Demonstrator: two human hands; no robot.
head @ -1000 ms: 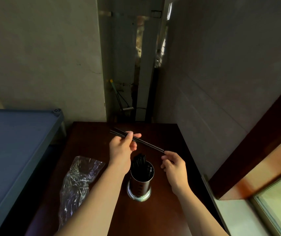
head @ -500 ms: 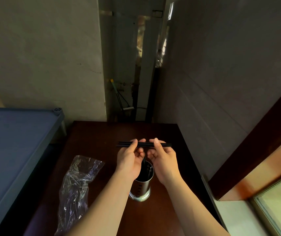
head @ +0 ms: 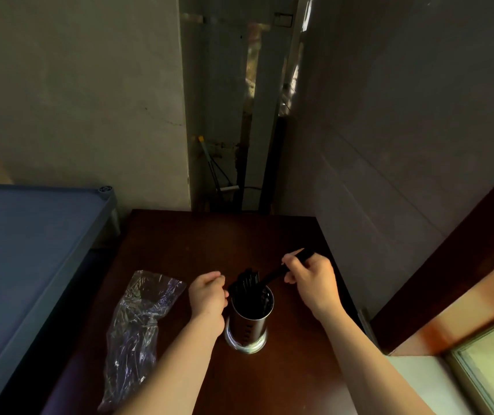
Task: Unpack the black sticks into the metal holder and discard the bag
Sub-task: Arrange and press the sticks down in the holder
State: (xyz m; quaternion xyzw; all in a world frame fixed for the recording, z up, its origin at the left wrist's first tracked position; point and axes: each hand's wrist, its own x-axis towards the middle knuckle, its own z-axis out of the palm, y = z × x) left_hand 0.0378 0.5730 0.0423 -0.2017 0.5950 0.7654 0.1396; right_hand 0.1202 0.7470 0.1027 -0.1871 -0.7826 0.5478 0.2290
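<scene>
A round metal holder (head: 247, 327) stands on the dark wooden table (head: 179, 250), with several black sticks (head: 247, 283) poking out of its top. My right hand (head: 311, 283) grips a pair of black sticks (head: 274, 274), tilted with their lower ends inside the holder's mouth. My left hand (head: 208, 298) is curled beside the holder's left rim, touching the sticks' tops; whether it grips any is unclear. A crumpled clear plastic bag (head: 136, 327) lies flat on the table to the left.
A blue flat-topped frame (head: 24, 250) stands just left of the table. Grey walls close in behind and on the right, with a gap holding pipes (head: 218, 175) beyond the table's far edge. A window sill (head: 419, 381) runs along the lower right.
The pair of sticks, held level by both hands above the holder, has passed to my right hand alone and tipped down into the holder. My left hand dropped beside the rim.
</scene>
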